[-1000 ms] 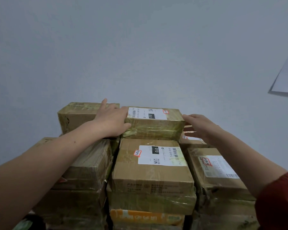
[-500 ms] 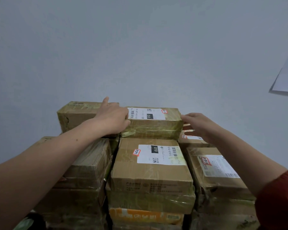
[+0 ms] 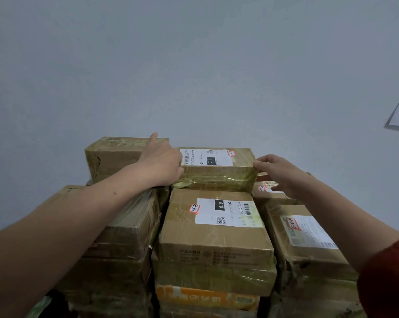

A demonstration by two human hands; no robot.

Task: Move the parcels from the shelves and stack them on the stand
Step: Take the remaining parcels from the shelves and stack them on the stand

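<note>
Tape-wrapped brown cardboard parcel with white label [image 3: 216, 167], topmost on the middle column of stacked parcels [image 3: 214, 246]. Left hand [image 3: 161, 160] clasped round its left end; right hand [image 3: 277, 172] spread, fingertips touching its right end: likely squaring it flush beside the taller brown box [image 3: 115, 157].

Both forearms extended forward. Left hand [image 3: 161, 162] clasps the left end of the top parcel [image 3: 216, 174]; right hand [image 3: 278, 173], fingers relaxed, touches its right corner.
</note>
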